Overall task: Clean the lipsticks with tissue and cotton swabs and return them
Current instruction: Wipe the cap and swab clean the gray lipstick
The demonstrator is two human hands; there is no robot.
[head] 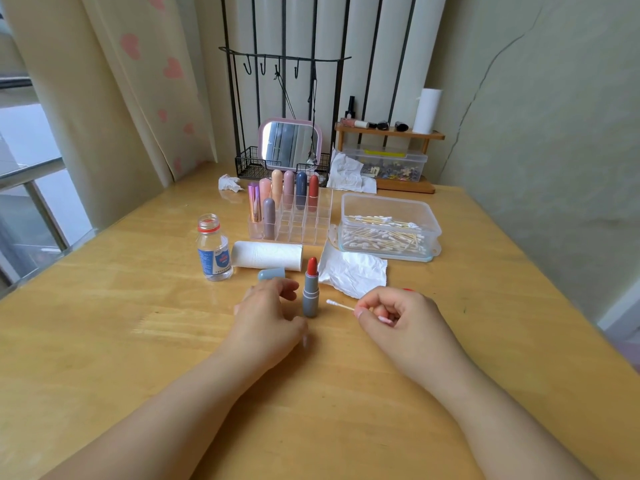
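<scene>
The open lipstick stands upright on the wooden table, near the front, between our two hands, its red bullet wound out above the grey case. We judge it light and easy to tip; the case is hard and probably smooth, so we should hold it low on the barrel. The bullet is soft and will smear or snap if pressed sideways, so only the swab tip belongs there.

Our right hand pinches a cotton swab, its white tip pointing toward the lipstick but not touching it. Our left hand rests just beside the case with fingers loosely curled, holding nothing.

The grey cap lies on its side just behind the left hand. A crumpled tissue lies to the right behind the lipstick, a tissue roll and an uncapped bottle to the left. Further back stand the clear organiser with capped lipsticks and the swab box. Nothing blocks the swab's path; the bottle could be knocked by the left arm.
</scene>
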